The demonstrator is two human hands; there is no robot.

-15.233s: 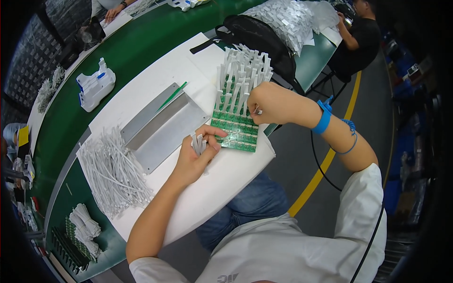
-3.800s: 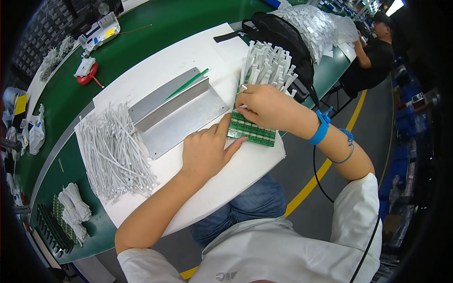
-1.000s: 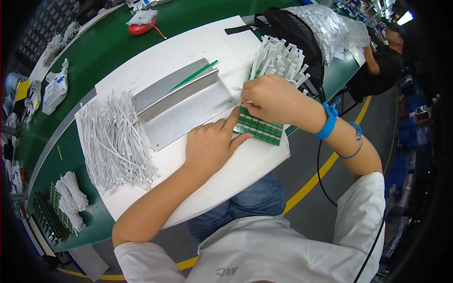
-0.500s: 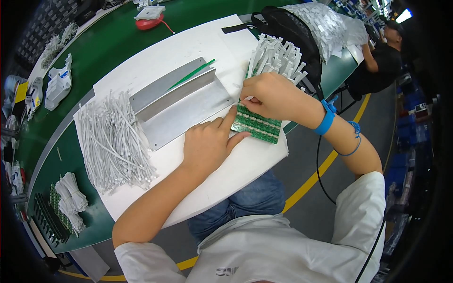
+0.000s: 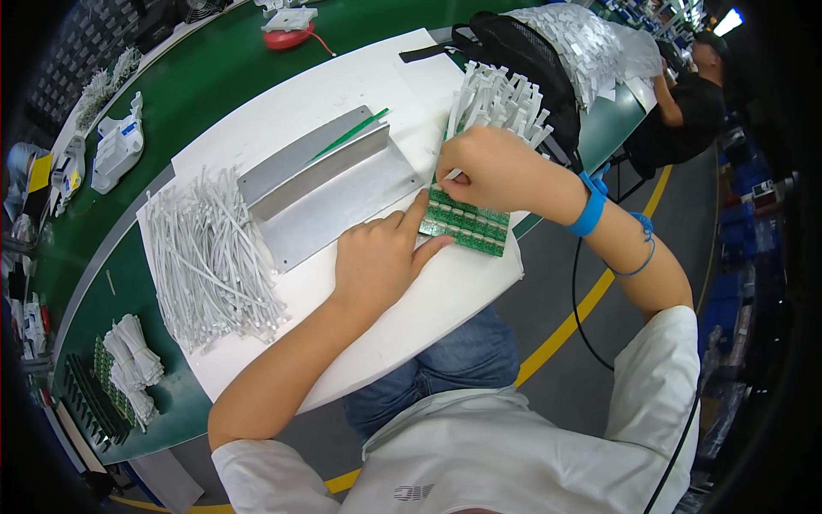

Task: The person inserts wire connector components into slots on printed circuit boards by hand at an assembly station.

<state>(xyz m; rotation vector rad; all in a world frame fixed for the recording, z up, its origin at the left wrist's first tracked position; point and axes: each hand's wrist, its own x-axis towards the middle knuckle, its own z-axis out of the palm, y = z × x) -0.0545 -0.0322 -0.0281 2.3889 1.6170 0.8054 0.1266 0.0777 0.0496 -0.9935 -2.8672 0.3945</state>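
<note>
A green circuit board panel (image 5: 467, 224) with rows of small white connectors lies at the right of the white work board (image 5: 360, 330). My left hand (image 5: 377, 257) holds the panel's left side, index finger at its upper left and thumb along its near edge. Over the panel's far part, my right hand (image 5: 488, 171) is closed in a pinch, fingertips down at the connectors. What it pinches is hidden by the fingers. White cables (image 5: 501, 103) stand up in a dense bunch just beyond the right hand, partly covered by it.
Left of an angled metal plate (image 5: 342, 201) with a green strip (image 5: 349, 135) lies a heap of white cables (image 5: 214, 257). A black bag (image 5: 522, 51) sits behind the bunch. Bundled cables (image 5: 133, 355) lie lower left. A co-worker (image 5: 689, 111) sits far right.
The white plastic housing and the red piece on the far green surface have shifted slightly rightward. My right hand has moved barely; my left stays on the panel.
</note>
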